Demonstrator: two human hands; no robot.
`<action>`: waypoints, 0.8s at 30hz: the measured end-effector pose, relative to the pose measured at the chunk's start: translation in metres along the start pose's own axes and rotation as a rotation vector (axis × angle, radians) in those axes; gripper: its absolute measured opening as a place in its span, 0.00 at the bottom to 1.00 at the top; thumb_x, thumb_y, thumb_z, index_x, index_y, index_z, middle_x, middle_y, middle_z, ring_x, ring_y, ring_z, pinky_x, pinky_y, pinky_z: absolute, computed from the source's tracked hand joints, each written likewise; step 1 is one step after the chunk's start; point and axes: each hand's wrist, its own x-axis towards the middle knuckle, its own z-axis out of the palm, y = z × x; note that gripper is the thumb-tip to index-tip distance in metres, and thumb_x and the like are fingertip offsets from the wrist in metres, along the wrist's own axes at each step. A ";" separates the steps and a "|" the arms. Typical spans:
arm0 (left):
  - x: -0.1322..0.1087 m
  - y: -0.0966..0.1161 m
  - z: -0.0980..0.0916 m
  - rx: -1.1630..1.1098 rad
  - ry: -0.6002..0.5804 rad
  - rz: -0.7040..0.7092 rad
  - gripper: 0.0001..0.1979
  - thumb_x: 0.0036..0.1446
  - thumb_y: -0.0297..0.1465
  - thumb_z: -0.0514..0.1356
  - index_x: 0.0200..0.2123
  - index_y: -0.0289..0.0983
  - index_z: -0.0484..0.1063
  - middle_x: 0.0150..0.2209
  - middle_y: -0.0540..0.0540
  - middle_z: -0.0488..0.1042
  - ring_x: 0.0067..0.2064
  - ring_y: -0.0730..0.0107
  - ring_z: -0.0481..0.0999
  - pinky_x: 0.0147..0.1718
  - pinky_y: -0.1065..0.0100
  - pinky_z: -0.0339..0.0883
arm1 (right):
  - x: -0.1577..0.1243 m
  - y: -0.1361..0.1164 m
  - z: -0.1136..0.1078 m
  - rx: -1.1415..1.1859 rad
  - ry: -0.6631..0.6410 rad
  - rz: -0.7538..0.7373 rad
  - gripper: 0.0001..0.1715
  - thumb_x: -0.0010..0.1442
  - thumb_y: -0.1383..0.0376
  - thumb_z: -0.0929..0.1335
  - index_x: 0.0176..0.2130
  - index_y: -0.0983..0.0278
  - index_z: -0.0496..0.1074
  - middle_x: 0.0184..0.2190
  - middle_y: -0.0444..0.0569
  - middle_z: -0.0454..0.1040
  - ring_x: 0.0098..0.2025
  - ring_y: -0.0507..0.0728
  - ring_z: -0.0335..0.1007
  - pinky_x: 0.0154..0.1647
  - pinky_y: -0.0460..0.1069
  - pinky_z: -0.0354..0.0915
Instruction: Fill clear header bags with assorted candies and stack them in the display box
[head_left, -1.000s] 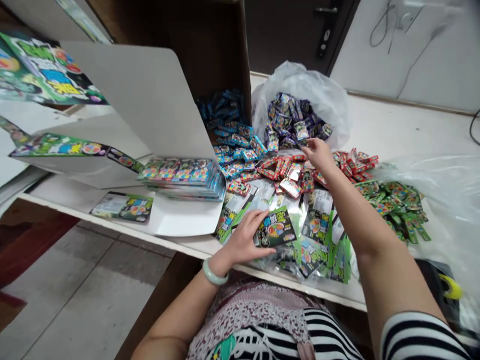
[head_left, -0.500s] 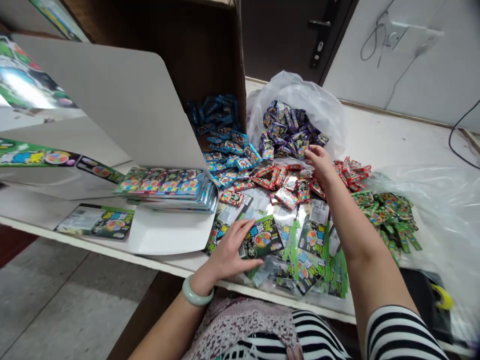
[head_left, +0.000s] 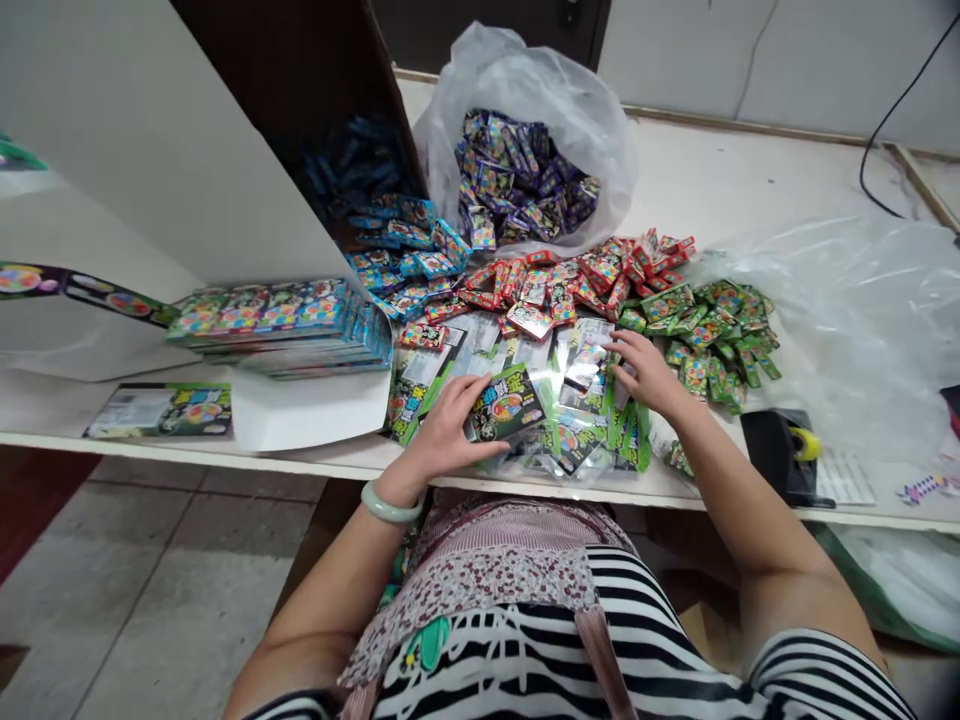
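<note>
My left hand (head_left: 448, 428), with a pale green bangle at the wrist, grips a black printed bag (head_left: 508, 403) with a green edge between thumb and fingers. Beneath it lie several overlapping clear-fronted printed bags (head_left: 577, 440) with green edges. My right hand (head_left: 646, 375) rests over the right part of these bags, its bent fingers slightly apart at their upper edge; no packet shows in it. Just beyond are small red packets (head_left: 532, 290), with green packets (head_left: 724, 335) to the right of the hand.
Purple packets (head_left: 517, 180) fill a clear plastic bag (head_left: 607, 130) at the back. Blue packets (head_left: 409, 240) spill from a brown carton (head_left: 292, 70). Left, a white box (head_left: 300, 415) holds upright bags (head_left: 277, 315). A black tape dispenser (head_left: 772, 455) stands right, near plastic film (head_left: 847, 300).
My right hand has come back from the purple packets to the printed bags. My left hand keeps its hold on the black bag. The view has shifted.
</note>
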 end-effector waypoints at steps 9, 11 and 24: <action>0.006 0.000 0.002 0.026 -0.013 0.036 0.49 0.52 0.52 0.68 0.70 0.42 0.52 0.58 0.35 0.64 0.60 0.44 0.68 0.60 0.42 0.66 | -0.005 -0.048 -0.001 0.062 0.078 0.110 0.36 0.52 0.55 0.74 0.58 0.63 0.70 0.56 0.61 0.70 0.60 0.70 0.66 0.63 0.67 0.61; 0.006 -0.002 0.000 0.022 -0.011 0.052 0.49 0.52 0.52 0.68 0.70 0.43 0.52 0.59 0.35 0.64 0.61 0.44 0.67 0.60 0.41 0.65 | -0.013 -0.055 -0.020 0.190 0.042 -0.066 0.36 0.54 0.55 0.73 0.60 0.60 0.69 0.60 0.58 0.68 0.62 0.67 0.65 0.64 0.65 0.61; 0.008 0.003 0.005 0.020 -0.075 0.107 0.50 0.51 0.48 0.70 0.70 0.40 0.52 0.60 0.34 0.63 0.62 0.44 0.66 0.61 0.43 0.64 | -0.018 -0.105 -0.086 0.204 -0.283 -0.515 0.36 0.61 0.53 0.71 0.65 0.56 0.64 0.64 0.56 0.66 0.62 0.64 0.65 0.62 0.61 0.63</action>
